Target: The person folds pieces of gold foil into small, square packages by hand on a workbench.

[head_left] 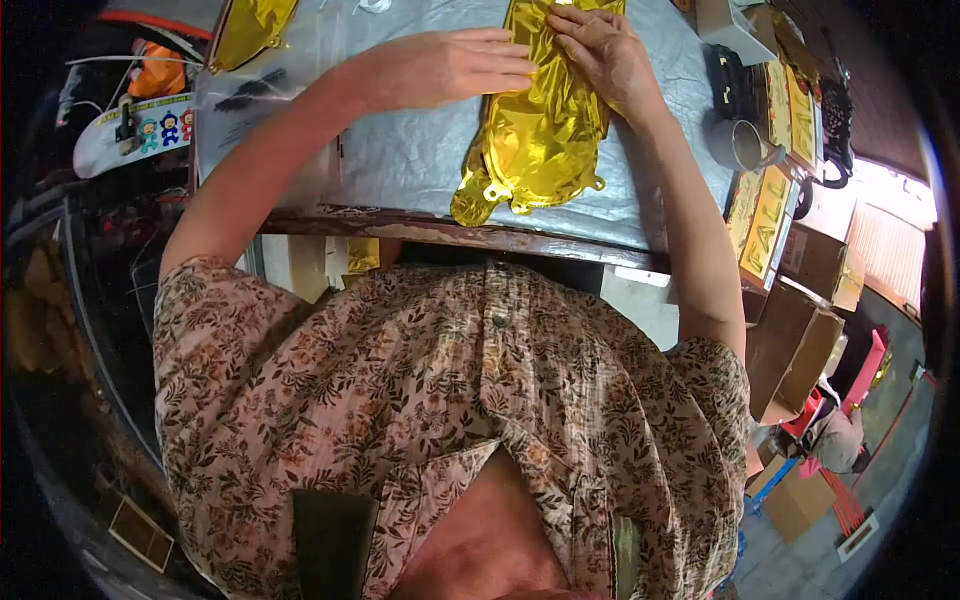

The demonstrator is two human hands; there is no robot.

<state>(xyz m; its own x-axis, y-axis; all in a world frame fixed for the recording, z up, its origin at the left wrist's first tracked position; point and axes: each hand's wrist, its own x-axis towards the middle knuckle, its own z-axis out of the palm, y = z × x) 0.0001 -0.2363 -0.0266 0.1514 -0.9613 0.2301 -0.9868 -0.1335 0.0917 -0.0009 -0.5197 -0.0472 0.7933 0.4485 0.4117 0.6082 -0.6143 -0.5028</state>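
A shiny gold foil piece point(545, 140) lies on the silvery table cover, with small tabs along its rounded near end. My left hand point(478, 68) rests flat at the foil's left edge, fingers stretched across it. On the foil's right side, near the top of the view, is my right hand point(605, 55), its fingers extended and lying on the foil. Neither hand is gripping anything. Another gold foil piece point(250, 30) lies at the table's far left corner, beside a clear plastic sheet.
The table's near edge point(450, 236) runs before my body. At the right are a metal cup point(737, 145), a black object point(727, 82), yellow boxes point(765, 220) and a cardboard box point(792, 350). A white board with cartoon stickers point(135, 135) stands left.
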